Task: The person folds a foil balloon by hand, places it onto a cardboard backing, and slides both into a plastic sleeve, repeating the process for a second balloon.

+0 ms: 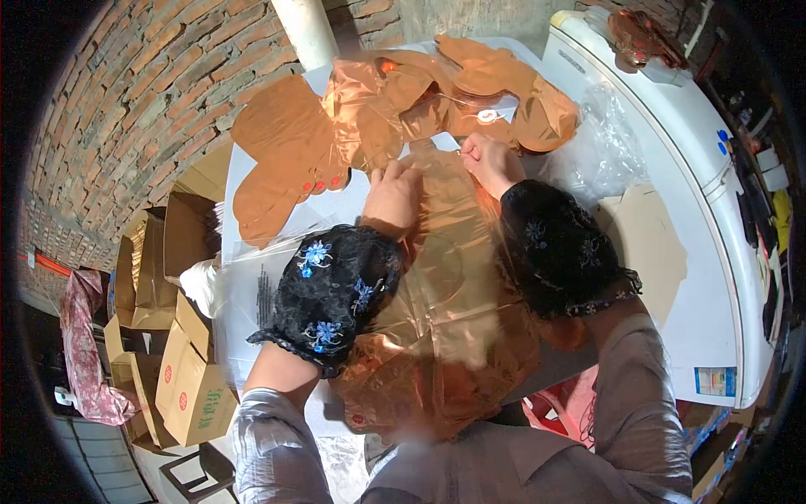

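A flat copper-coloured foil balloon (449, 252) lies in front of me, its lower end reaching over the table's near edge to my lap. My left hand (393, 200) is at its upper left edge, fingers bent and closed on the foil. At the upper right edge, my right hand (491, 165) is closed in a pinch on the foil; the fingertips are partly hidden. Beyond my hands, more flat foil balloons of the same colour (285, 134) lie across the back of the table, some with small red marks. Black lace sleeve covers with blue flowers are on both forearms.
The white table (243, 315) carries clear plastic bags (609, 143) and a beige cardboard sheet (642, 244) on the right. A white refrigerator-like appliance (672, 151) borders that side. Open cardboard boxes (197, 374) stand at the left, below a brick wall. A pink-red object (571, 407) shows under the table.
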`<state>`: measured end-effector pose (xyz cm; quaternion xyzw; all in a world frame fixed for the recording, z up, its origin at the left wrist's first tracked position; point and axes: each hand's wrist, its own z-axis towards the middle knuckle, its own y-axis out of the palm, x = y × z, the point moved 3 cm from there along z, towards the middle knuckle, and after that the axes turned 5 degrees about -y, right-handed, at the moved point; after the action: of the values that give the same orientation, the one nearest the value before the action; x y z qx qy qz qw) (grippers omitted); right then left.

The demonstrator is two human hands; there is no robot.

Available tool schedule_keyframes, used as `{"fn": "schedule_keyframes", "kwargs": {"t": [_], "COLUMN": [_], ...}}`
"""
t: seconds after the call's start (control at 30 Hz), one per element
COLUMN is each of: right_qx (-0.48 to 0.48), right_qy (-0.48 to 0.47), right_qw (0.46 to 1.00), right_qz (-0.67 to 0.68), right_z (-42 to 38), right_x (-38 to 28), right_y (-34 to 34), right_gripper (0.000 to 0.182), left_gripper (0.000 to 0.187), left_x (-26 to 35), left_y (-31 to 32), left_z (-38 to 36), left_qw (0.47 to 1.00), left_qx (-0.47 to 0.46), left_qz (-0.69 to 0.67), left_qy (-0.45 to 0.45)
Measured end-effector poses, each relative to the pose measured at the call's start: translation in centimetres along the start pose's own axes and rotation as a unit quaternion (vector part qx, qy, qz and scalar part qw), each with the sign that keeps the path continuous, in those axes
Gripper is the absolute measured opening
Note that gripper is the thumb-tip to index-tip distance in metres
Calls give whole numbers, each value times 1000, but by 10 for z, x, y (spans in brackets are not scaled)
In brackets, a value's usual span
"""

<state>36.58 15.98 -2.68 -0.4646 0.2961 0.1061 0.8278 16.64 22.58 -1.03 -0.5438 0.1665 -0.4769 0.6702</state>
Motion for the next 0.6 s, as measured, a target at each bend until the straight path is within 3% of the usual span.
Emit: {"fn": "schedule_keyframes", "kwargs": {"t": [0.33, 0.43, 0.53, 0.6], "right_qx": [16, 3, 98, -25], "right_qy": [-19, 1, -247, -184], "right_qw": [999, 991, 963, 974], "right_qz": [38, 132, -49, 130], "right_z": [0, 4, 2, 1], "right_x": [2, 10, 7, 23], "right_y": [-2, -5, -31, -36], "right_gripper": [8, 11, 21, 17], "left_gripper": [36, 36, 41, 21], "left_x": [-1, 2, -2, -12], "left_y": [7, 4, 9, 21], "left_z": [0, -2, -2, 7], "left_qw": [1000, 1000, 992, 997], "left_qx": [5, 24, 102, 75], "left_qz": [2, 12, 15, -25], "left_qy": [-20, 6, 79, 2]}}
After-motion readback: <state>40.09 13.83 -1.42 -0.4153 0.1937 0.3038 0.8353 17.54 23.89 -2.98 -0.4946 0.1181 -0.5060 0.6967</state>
